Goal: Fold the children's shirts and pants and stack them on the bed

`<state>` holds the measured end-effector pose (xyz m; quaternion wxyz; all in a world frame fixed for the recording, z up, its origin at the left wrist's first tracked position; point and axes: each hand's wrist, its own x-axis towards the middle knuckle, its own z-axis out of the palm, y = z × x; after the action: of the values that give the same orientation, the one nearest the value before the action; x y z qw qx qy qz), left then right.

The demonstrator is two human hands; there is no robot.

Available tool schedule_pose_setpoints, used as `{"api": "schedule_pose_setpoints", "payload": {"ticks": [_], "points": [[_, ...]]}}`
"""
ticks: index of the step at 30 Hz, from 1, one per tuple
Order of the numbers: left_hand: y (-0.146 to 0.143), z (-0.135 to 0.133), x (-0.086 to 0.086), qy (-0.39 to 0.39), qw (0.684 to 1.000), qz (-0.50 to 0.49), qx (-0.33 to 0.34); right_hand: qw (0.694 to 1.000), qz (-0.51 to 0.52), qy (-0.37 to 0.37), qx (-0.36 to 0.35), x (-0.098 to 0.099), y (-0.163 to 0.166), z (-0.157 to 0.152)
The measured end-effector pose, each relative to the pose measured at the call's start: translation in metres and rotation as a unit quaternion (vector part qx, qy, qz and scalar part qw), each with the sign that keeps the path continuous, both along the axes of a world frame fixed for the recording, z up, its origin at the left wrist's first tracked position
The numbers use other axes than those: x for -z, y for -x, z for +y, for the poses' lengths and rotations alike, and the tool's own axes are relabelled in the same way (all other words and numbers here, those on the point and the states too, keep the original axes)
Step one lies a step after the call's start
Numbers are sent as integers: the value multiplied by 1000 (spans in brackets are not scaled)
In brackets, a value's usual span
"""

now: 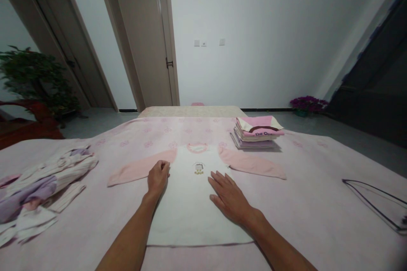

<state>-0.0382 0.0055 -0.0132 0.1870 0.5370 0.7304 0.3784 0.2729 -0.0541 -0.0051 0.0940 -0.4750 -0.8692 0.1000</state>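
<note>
A long-sleeved shirt lies spread flat, its white body facing up and its pink sleeves stretched out to both sides. A small printed picture sits on its chest below the pink collar. At the shirt's left side, just under the sleeve, my left hand is closed with curled fingers on the fabric edge; the fingertips are partly hidden. My right hand rests palm down on the right part of the shirt body, fingers stretched out and slightly apart.
A pink-patterned cloth covers the table. Folded clothes are stacked at the back right. Crumpled clothes lie in a heap at left. A black wire hanger lies at the right edge.
</note>
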Motion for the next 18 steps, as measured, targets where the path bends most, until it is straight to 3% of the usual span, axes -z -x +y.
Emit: {"api": "schedule_pose_setpoints", "payload": {"ticks": [3,10,18], "points": [[2,-1,4,-23,999,-29,19,1000,-1,0,-1,-1,0,0],[-8,0,3,-16,984,174,42,1000,2,3,-1,-2,1,0],[-16,3,1,16,963,267,44,1000,-6,7,1,-4,1,0]]}}
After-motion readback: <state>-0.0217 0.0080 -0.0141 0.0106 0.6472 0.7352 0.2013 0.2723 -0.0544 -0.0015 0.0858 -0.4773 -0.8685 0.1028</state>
